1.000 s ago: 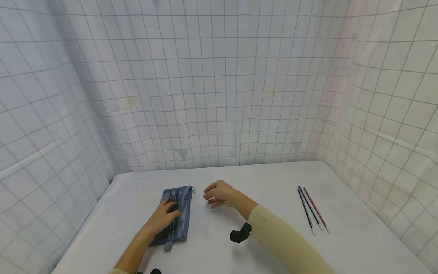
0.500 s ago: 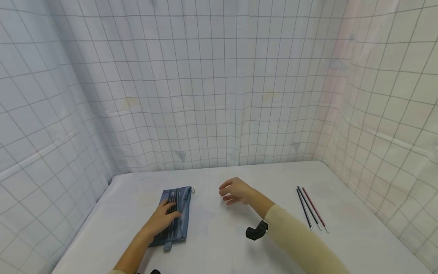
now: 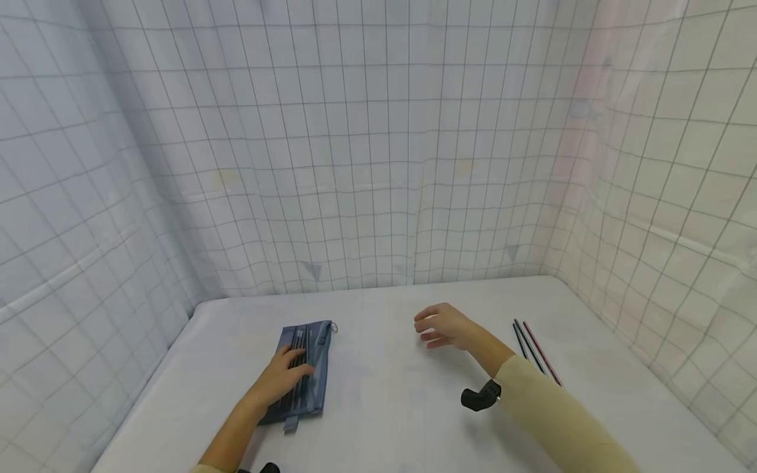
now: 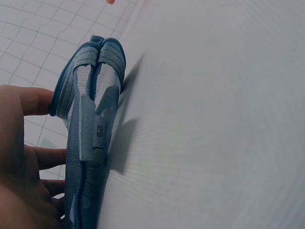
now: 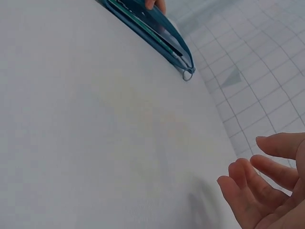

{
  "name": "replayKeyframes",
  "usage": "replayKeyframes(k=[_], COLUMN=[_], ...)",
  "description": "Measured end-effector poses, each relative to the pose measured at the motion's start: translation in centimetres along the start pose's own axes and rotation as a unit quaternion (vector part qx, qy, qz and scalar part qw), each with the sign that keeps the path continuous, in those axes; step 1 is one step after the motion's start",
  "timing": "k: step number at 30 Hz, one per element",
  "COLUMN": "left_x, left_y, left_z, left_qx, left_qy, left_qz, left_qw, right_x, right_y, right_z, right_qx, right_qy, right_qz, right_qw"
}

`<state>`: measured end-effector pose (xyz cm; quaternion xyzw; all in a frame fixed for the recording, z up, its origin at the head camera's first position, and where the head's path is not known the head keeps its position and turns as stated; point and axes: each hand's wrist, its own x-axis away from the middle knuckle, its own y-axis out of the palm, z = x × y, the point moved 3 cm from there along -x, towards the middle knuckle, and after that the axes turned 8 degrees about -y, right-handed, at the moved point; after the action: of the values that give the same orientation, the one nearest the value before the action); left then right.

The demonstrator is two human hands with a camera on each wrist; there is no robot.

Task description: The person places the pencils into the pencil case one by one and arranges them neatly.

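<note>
Right hand (image 3: 445, 326) shifted rightward; blue pouch (image 3: 320, 376) under fingers (image 3: 294, 355) of left hand (image 3: 276, 381).

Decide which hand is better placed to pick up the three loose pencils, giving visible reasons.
Probably the right hand: it holds nothing and is nearer the pencils. The left hand rests on the blue pencil case, farther away.
</note>
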<state>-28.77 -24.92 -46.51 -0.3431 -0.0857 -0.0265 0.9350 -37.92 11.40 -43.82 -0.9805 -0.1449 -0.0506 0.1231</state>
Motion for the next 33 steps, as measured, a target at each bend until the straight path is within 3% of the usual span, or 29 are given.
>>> replayKeyframes(k=[11, 33], left_x=[-0.4, -0.5], left_y=[-0.2, 0.0], left_z=[0.1, -0.4], left_qx=[-0.004, -0.007], left_qy=[0.013, 0.006], left_qz=[-0.002, 0.005], left_qw=[0.9999, 0.9999], right_x=[0.8, 3.5], right_y=[-4.2, -9.5], right_z=[0.9, 1.8], right_qx=[0.032, 0.091], right_qy=[0.001, -0.012], right_qz=[0.029, 0.06], right_qw=[0.9991, 0.994])
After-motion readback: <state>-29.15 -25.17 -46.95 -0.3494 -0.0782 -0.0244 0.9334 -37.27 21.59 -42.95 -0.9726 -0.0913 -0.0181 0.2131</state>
